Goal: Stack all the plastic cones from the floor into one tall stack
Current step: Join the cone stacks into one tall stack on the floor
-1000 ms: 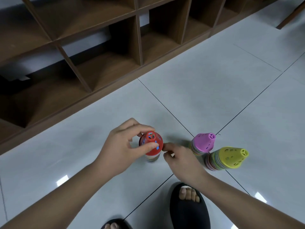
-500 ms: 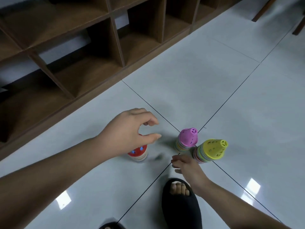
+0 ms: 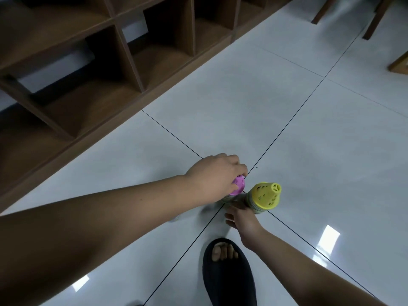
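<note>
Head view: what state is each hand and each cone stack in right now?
left hand: grips the pink-topped stack over its top.
right hand: at the base of the yellow-topped stack; grip unclear.
pink-topped stack: standing on the floor, top covered.
yellow-topped stack: standing on the floor, top free.

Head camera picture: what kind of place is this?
Probably a room indoors, maybe a home or playroom. It has a shiny tiled floor, a wooden cubby shelf along it, wooden furniture legs at top right, and toys: a pink cone stack and a yellow cone stack.
</note>
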